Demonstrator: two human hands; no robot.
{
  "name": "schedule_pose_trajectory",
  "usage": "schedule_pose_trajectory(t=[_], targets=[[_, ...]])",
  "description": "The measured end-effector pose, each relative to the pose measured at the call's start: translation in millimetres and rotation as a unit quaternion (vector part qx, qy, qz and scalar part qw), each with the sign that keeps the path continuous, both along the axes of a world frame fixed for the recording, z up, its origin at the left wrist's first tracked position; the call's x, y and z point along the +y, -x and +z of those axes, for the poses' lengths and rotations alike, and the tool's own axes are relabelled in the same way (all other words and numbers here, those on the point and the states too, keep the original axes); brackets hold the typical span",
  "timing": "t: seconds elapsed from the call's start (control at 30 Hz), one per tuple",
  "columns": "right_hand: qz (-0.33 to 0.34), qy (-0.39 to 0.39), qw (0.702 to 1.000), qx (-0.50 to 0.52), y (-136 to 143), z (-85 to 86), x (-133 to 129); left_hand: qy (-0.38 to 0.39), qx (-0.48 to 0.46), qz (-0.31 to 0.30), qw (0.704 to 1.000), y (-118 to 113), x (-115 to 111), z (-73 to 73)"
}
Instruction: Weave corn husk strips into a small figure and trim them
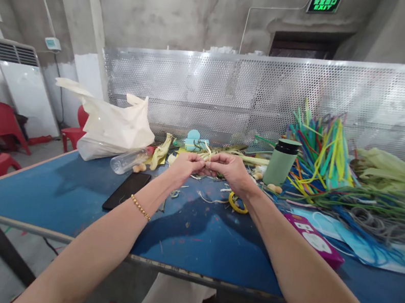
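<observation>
Both of my hands meet over the middle of the blue table [74,197], fingertips nearly touching. My left hand [187,166] is closed in a pinch, a gold beaded bracelet on its wrist. My right hand [231,171] pinches at the same spot from the other side. Thin pale strands [207,148] stick up between the fingers; they look like plant fibre, and both hands seem to grip them. Below the right hand lies a yellow tape ring [237,203]. A pale string [213,201] lies on the table under the hands.
At left are a white plastic bag [117,124], a clear bottle [130,160] and a black phone [127,191]. Toward the right stand a green jar [281,165], colourful strips [326,156], corn husks [397,171], a purple box [314,240] and blue masks [330,225]. A perforated metal screen [197,88] rises behind.
</observation>
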State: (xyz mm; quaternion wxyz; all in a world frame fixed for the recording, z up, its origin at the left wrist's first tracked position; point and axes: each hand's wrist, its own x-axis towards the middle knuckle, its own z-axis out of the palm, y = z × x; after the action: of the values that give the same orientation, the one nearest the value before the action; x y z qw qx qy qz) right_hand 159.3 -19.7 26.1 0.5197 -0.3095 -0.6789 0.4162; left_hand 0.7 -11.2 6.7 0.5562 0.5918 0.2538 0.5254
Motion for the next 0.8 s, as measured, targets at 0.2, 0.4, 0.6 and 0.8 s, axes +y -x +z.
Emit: schedule_pose_trajectory(t=[0.2,0.4,0.6,0.8], targets=[[0.010,-0.009,1.000,-0.021,-5,-1.8,3,0.006,0.007,0.001,1.000,2,-3,2.6],[-0.014,0.007,1.000,-0.018,-7,0.3,3,0.018,0.009,-0.012,1.000,4,-8,7.2],[-0.028,0.015,0.999,-0.027,0,1.2,-2,0.022,0.041,-0.019,0.999,6,-7,3.4],[-0.244,-0.122,0.954,-0.122,0,1.0,5,0.109,-0.054,0.067,0.990,11,-1,7.2]])
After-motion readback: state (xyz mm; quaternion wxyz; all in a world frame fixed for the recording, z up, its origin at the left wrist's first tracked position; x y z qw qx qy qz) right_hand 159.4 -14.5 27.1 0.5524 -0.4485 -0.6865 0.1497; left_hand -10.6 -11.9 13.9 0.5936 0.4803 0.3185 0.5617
